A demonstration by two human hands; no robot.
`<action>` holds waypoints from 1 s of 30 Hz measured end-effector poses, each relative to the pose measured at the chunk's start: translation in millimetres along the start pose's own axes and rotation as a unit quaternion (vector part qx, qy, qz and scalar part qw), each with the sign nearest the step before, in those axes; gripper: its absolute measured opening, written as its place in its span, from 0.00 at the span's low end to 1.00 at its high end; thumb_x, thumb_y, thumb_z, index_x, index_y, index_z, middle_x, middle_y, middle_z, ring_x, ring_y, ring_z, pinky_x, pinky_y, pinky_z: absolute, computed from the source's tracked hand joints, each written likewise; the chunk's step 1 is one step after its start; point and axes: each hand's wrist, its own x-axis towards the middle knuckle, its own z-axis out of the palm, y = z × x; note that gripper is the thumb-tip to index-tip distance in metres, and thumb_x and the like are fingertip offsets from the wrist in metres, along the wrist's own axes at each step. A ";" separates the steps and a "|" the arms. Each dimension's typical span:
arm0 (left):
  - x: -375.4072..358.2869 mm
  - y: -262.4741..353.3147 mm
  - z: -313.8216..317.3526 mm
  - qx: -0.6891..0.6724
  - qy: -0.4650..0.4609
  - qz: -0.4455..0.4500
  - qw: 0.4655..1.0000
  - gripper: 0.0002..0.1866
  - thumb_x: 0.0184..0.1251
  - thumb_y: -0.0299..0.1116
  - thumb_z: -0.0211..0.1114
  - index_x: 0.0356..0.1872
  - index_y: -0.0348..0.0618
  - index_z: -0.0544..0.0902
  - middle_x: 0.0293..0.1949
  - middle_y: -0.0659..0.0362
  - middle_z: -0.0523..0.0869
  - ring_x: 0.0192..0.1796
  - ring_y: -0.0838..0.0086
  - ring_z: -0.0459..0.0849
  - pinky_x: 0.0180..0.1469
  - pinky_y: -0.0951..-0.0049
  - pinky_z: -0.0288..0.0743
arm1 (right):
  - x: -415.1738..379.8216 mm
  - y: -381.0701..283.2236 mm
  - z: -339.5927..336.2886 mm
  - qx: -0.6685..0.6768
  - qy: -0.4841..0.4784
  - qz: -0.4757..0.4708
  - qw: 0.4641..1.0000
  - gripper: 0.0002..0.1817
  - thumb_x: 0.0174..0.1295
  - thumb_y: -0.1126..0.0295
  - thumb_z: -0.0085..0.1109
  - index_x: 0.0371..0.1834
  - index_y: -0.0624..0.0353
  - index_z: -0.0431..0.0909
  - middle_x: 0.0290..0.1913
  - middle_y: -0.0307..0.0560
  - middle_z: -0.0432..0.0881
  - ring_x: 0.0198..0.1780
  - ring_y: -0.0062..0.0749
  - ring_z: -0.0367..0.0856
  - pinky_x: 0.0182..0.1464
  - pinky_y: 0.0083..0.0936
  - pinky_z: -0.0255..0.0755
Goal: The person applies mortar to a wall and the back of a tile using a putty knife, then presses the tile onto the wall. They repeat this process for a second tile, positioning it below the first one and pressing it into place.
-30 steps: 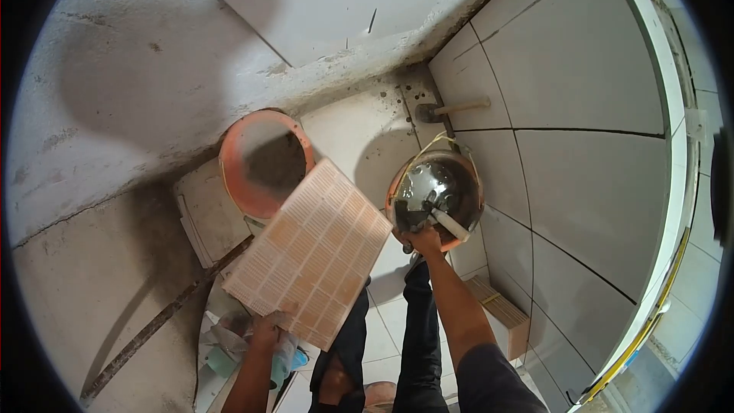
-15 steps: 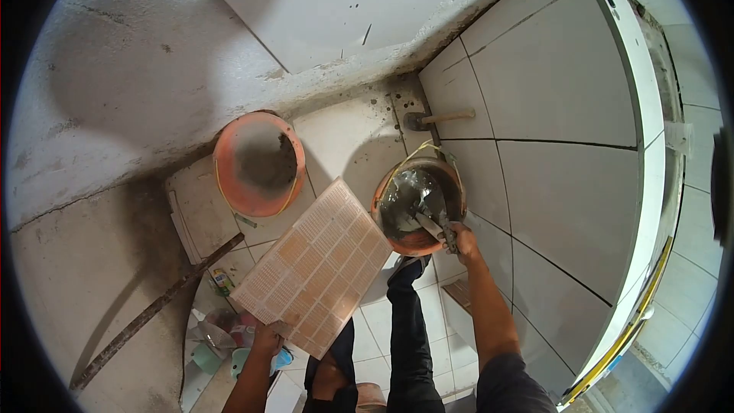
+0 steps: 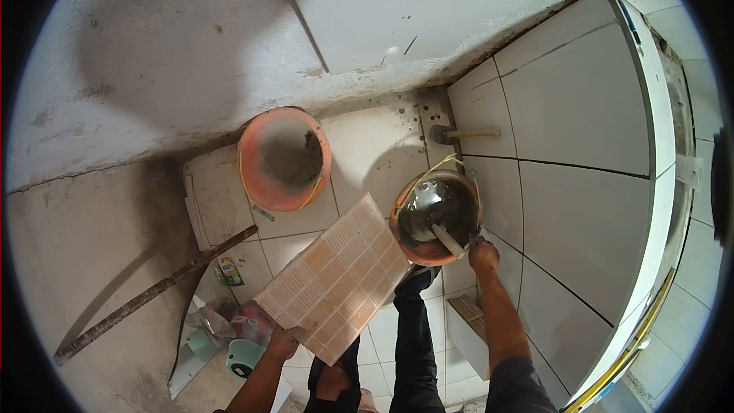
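Observation:
My left hand (image 3: 284, 343) grips the lower left edge of a rectangular tile (image 3: 336, 275), its ribbed orange-brown back facing up. At the right rim of an orange bucket (image 3: 399, 218), my right hand (image 3: 483, 256) is closed on a tool handle. A wooden piece (image 3: 448, 241), beside that hand, reaches into the bucket; the tool's other end is hidden. Wet grey mix (image 3: 437, 203) fills the bucket. A second orange bucket (image 3: 258, 187) with dry-looking grey material stands farther left.
A hammer (image 3: 474, 132) lies in the far corner by the tiled right wall (image 3: 581, 206). At left, a long dark bar (image 3: 153, 297) slants across. Near my left arm are a green container (image 3: 243, 356) and a small packet (image 3: 229, 271). My legs are below the tile.
The view has shifted, so the buckets appear farther right. My right hand has moved to the bucket's right rim, and the tool's blade no longer shows above the mix.

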 end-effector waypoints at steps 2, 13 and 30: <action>2.4 -5.2 -12.5 0.171 0.004 0.035 0.985 0.21 0.46 0.16 0.60 0.46 0.34 0.74 0.44 0.55 0.79 0.49 0.65 0.78 0.47 0.70 0.74 | -0.7 1.7 -4.1 -0.012 0.006 0.002 1.000 0.12 0.58 0.65 0.52 0.38 0.63 0.74 0.34 0.58 0.80 0.39 0.51 0.80 0.43 0.40 0.74; 2.4 -27.9 -36.4 -0.002 0.001 0.027 1.000 0.29 0.44 0.15 0.58 0.53 0.39 0.68 0.47 0.54 0.77 0.51 0.64 0.78 0.48 0.71 0.77 | -23.1 -132.7 -78.9 0.574 -0.089 -0.004 0.814 0.11 0.55 0.69 0.57 0.39 0.62 0.73 0.27 0.38 0.72 0.24 0.20 0.71 0.22 0.17 0.67; -10.5 -56.1 -127.1 0.144 0.026 0.083 0.986 0.21 0.41 0.14 0.55 0.43 0.37 0.73 0.39 0.55 0.79 0.43 0.67 0.81 0.42 0.72 0.77 | 68.4 -391.3 10.0 0.320 0.198 -0.278 0.884 0.12 0.51 0.66 0.58 0.37 0.60 0.79 0.37 0.54 0.80 0.37 0.49 0.80 0.40 0.35 0.73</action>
